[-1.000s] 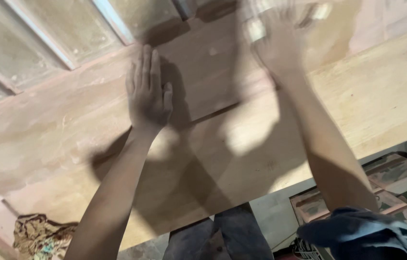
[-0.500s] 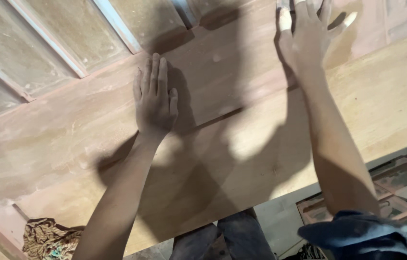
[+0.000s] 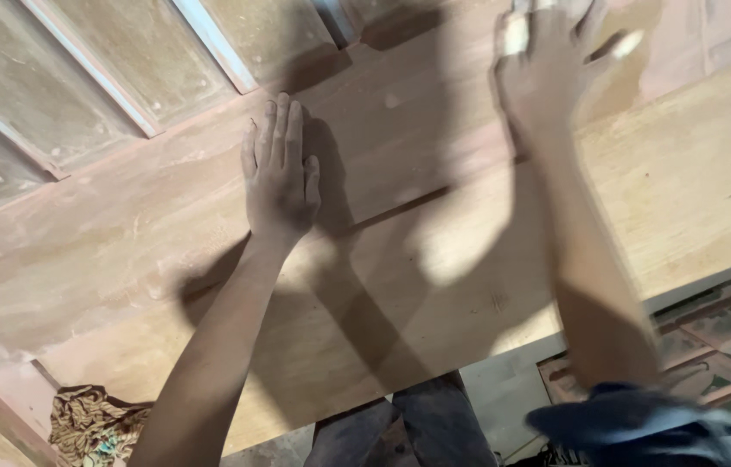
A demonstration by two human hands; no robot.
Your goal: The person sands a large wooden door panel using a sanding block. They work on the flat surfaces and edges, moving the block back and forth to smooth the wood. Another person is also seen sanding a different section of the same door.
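Observation:
A large wooden door panel (image 3: 434, 285) lies flat in front of me, pale at the near edge and reddish farther back. My left hand (image 3: 279, 177) rests flat on it with the fingers straight and close together, holding nothing. At the far right my right hand (image 3: 555, 73) is spread and pressed down on a pale sheet (image 3: 517, 33). The sheet's corners stick out between the fingers, and this hand is blurred by motion. Both forearms cast dark shadows across the wood.
Recessed panels with raised mouldings (image 3: 123, 95) fill the far left of the door. A patterned cloth (image 3: 89, 424) lies below the near left edge. Dusty flat frames or boxes (image 3: 711, 337) are stacked on the floor at the right. My dark trousers (image 3: 400, 432) show below the door's edge.
My right hand with the pale sheet has slid a little to the right along the far part of the door. My left hand has stayed flat in nearly the same place.

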